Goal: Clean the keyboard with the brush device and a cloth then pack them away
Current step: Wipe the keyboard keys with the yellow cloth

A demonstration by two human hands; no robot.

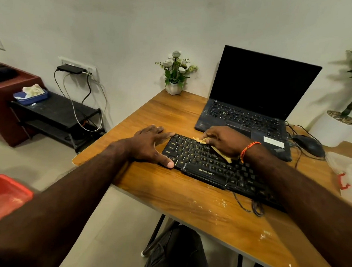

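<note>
A black keyboard (pixel 208 167) lies slanted on the wooden desk (pixel 188 199). My left hand (pixel 152 144) rests flat against its left end, fingers spread, thumb on the front corner. Over the upper rows of keys, my right hand (pixel 225 141) presses a yellowish cloth (pixel 224 154), which sticks out from under the palm and fingers. No brush device is visible.
An open black laptop (pixel 252 108) stands behind the keyboard, with a black mouse (pixel 310 145) and cables to its right. A small flower pot (pixel 174 86) sits at the desk's back corner. A plastic bag (pixel 348 175) lies at the right edge. White specks dot the desk's near part.
</note>
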